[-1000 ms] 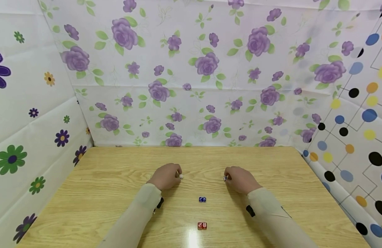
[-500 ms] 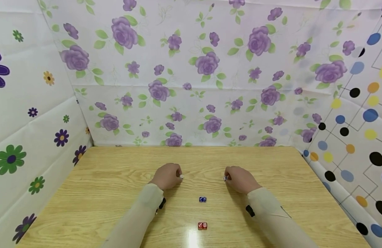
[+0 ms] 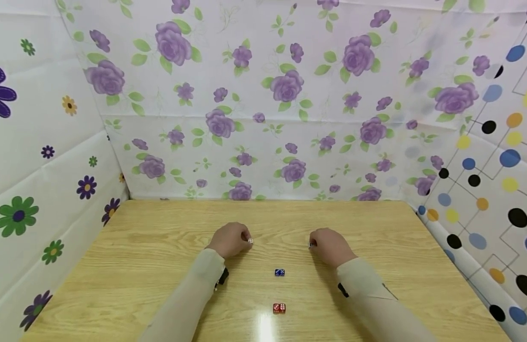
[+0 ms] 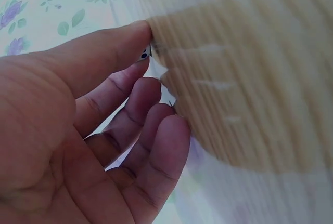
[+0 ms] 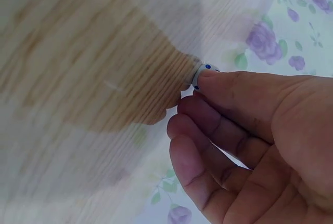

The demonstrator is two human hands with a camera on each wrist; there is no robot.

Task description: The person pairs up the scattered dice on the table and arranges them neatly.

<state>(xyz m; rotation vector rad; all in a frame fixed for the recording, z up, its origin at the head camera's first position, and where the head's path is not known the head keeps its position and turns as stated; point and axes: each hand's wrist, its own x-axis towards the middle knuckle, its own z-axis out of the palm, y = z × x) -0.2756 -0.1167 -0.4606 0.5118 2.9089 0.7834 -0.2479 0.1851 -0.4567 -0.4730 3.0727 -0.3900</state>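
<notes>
My left hand (image 3: pixel 230 240) pinches a white die (image 3: pixel 250 241) between thumb and fingers, low over the wooden table. In the left wrist view only a dark-spotted corner of that die (image 4: pixel 145 54) shows past the thumb. Across from it, my right hand (image 3: pixel 331 247) pinches another white die (image 3: pixel 310 244); the right wrist view shows blue spots on this die (image 5: pixel 206 72). Two blue dice (image 3: pixel 280 272) sit side by side on the table between the forearms. Nearer to me, two red dice (image 3: pixel 279 308) lie side by side as well.
The wooden table (image 3: pixel 152 266) reaches back to a wall cloth with purple roses (image 3: pixel 286 86). Flower-print cloth (image 3: pixel 58 199) hangs on the left, dotted cloth (image 3: pixel 485 190) on the right. A dark wrist strap (image 3: pixel 222 276) shows under the left sleeve.
Both hands keep their hold on the white dice and stay almost in place. The right hand has turned slightly, so less of its die shows. The whole head view has shifted a little.
</notes>
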